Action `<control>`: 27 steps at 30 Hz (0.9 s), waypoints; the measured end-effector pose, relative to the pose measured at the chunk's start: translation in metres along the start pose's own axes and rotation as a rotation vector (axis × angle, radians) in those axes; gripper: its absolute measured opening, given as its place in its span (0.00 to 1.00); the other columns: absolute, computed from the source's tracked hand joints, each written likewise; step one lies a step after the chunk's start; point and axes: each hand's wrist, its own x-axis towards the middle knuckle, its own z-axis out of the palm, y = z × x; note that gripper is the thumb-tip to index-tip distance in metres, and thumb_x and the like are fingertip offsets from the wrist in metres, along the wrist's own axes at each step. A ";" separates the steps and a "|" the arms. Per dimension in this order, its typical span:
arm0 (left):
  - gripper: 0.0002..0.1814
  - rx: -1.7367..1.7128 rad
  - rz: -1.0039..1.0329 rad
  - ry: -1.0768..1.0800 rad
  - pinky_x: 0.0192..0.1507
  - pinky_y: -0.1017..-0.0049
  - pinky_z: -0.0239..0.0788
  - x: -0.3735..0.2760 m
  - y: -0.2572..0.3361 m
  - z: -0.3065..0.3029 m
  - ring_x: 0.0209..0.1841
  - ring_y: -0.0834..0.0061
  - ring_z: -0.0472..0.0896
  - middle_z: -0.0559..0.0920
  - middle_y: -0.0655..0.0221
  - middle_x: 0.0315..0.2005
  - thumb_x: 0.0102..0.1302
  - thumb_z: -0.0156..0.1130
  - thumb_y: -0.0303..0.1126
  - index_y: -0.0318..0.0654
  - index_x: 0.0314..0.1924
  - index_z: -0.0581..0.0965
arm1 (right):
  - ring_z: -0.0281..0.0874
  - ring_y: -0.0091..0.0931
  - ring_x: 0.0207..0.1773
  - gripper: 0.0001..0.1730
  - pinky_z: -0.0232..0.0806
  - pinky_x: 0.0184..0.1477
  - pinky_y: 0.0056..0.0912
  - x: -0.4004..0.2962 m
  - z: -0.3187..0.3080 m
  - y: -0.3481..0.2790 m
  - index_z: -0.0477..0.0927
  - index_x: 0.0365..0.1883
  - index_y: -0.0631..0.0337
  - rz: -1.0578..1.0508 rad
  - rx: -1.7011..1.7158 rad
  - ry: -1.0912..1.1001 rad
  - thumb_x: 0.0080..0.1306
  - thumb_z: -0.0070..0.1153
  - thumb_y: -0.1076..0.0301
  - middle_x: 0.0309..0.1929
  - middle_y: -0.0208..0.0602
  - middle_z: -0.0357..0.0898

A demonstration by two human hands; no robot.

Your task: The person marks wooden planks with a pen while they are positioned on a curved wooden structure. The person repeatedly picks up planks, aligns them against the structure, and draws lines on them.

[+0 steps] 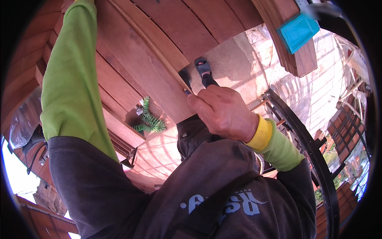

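My right hand (223,112), bare with a yellow cuff, is closed at the near end of a wide reddish wooden board (149,68). A small dark blue object (187,92) shows at its fingertips; most of it is hidden, so its kind is unclear. A long thin wooden strip or raised edge (155,53) runs along the board up to that hand. My left arm, in a green sleeve, reaches over the boards past the top edge of the picture, and the left hand is out of view. More wooden boards (185,24) lie side by side beyond.
A green coiled hose (150,121) hangs or lies near the boards' lower left. A turquoise tray-like object (299,33) rests on a thick timber (301,64) at upper right. A black curved metal frame (310,143) stands close to my right arm. My sandalled foot (203,67) is on the floor.
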 end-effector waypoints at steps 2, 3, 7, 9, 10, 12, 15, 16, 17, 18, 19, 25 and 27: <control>0.47 0.017 -0.028 -0.004 0.64 0.58 0.55 0.002 0.001 0.003 0.65 0.58 0.67 0.72 0.58 0.61 0.57 0.50 0.72 0.37 0.59 0.73 | 0.76 0.29 0.36 0.15 0.70 0.35 0.30 -0.029 -0.002 -0.011 0.75 0.37 0.64 0.003 -0.024 -0.097 0.50 0.53 0.68 0.31 0.34 0.74; 0.46 0.035 -0.052 0.024 0.64 0.58 0.55 0.005 0.000 0.006 0.65 0.58 0.67 0.72 0.59 0.61 0.57 0.49 0.72 0.38 0.60 0.74 | 0.75 0.28 0.35 0.17 0.69 0.35 0.29 -0.048 -0.002 -0.013 0.75 0.38 0.65 0.019 -0.032 -0.142 0.50 0.54 0.68 0.31 0.34 0.73; 0.44 0.045 -0.117 0.011 0.64 0.58 0.57 0.003 0.006 0.008 0.65 0.58 0.68 0.73 0.60 0.61 0.58 0.48 0.72 0.43 0.60 0.74 | 0.72 0.28 0.34 0.22 0.67 0.34 0.29 -0.073 -0.006 -0.021 0.75 0.44 0.68 0.044 -0.052 -0.107 0.50 0.54 0.69 0.30 0.33 0.71; 0.43 -0.139 0.215 -0.165 0.64 0.58 0.58 -0.047 0.003 -0.050 0.65 0.58 0.68 0.73 0.60 0.61 0.59 0.47 0.71 0.44 0.60 0.74 | 0.71 0.28 0.33 0.24 0.66 0.34 0.29 -0.067 -0.002 -0.024 0.75 0.47 0.70 0.075 -0.050 0.017 0.50 0.54 0.70 0.29 0.33 0.70; 0.42 -0.145 0.205 -0.146 0.64 0.58 0.58 -0.047 0.002 -0.053 0.65 0.58 0.69 0.73 0.60 0.60 0.59 0.47 0.71 0.44 0.60 0.74 | 0.71 0.28 0.33 0.25 0.66 0.33 0.29 -0.060 0.004 -0.024 0.75 0.48 0.70 0.086 -0.054 0.059 0.50 0.53 0.70 0.29 0.33 0.70; 0.41 -0.155 0.178 -0.111 0.64 0.59 0.59 -0.048 -0.004 -0.054 0.64 0.58 0.69 0.74 0.61 0.60 0.61 0.47 0.69 0.43 0.60 0.74 | 0.70 0.28 0.33 0.25 0.66 0.33 0.30 -0.056 0.008 -0.020 0.75 0.49 0.71 0.074 -0.054 0.074 0.51 0.53 0.71 0.29 0.33 0.69; 0.39 -0.058 0.006 -0.058 0.62 0.59 0.61 -0.020 0.005 -0.016 0.62 0.58 0.71 0.75 0.61 0.58 0.62 0.47 0.67 0.44 0.60 0.74 | 0.70 0.27 0.33 0.24 0.65 0.33 0.29 -0.057 0.014 -0.017 0.75 0.48 0.71 0.060 -0.064 0.035 0.51 0.53 0.70 0.30 0.33 0.69; 0.39 -0.014 0.014 -0.028 0.61 0.59 0.62 -0.013 0.003 -0.009 0.61 0.58 0.72 0.76 0.60 0.57 0.61 0.48 0.68 0.44 0.59 0.74 | 0.70 0.27 0.33 0.24 0.65 0.33 0.29 -0.056 0.015 -0.016 0.75 0.48 0.71 0.052 -0.082 0.038 0.51 0.53 0.70 0.30 0.33 0.69; 0.40 0.030 0.023 0.002 0.61 0.59 0.62 -0.007 -0.001 -0.002 0.60 0.58 0.73 0.77 0.60 0.56 0.60 0.49 0.69 0.44 0.59 0.75 | 0.70 0.27 0.33 0.24 0.65 0.33 0.29 -0.055 0.016 -0.015 0.75 0.48 0.71 0.046 -0.100 0.042 0.52 0.53 0.70 0.30 0.33 0.69; 0.40 0.073 0.026 0.035 0.60 0.59 0.63 0.000 -0.005 0.004 0.59 0.57 0.74 0.78 0.59 0.55 0.59 0.50 0.69 0.44 0.59 0.75 | 0.70 0.27 0.33 0.24 0.65 0.33 0.29 -0.051 0.016 -0.014 0.75 0.48 0.70 0.039 -0.120 0.054 0.52 0.52 0.70 0.30 0.33 0.69; 0.41 0.087 0.005 0.055 0.60 0.59 0.63 0.006 -0.006 0.011 0.58 0.57 0.75 0.78 0.59 0.54 0.58 0.51 0.70 0.44 0.58 0.75 | 0.70 0.27 0.34 0.23 0.65 0.33 0.29 -0.047 0.018 -0.014 0.75 0.47 0.70 0.037 -0.139 0.068 0.52 0.52 0.69 0.30 0.32 0.69; 0.41 0.062 -0.023 0.089 0.60 0.59 0.63 0.007 -0.015 0.012 0.59 0.56 0.74 0.77 0.58 0.54 0.57 0.53 0.69 0.42 0.58 0.75 | 0.73 0.32 0.34 0.23 0.69 0.33 0.33 0.063 0.026 0.018 0.76 0.46 0.69 -0.052 -0.084 0.356 0.49 0.53 0.73 0.31 0.36 0.71; 0.41 0.027 0.009 0.066 0.60 0.59 0.63 0.006 -0.003 0.020 0.59 0.56 0.74 0.77 0.58 0.55 0.57 0.53 0.69 0.41 0.57 0.75 | 0.73 0.32 0.35 0.23 0.70 0.33 0.33 0.077 0.023 0.022 0.76 0.45 0.69 -0.012 -0.100 0.326 0.48 0.54 0.73 0.32 0.36 0.71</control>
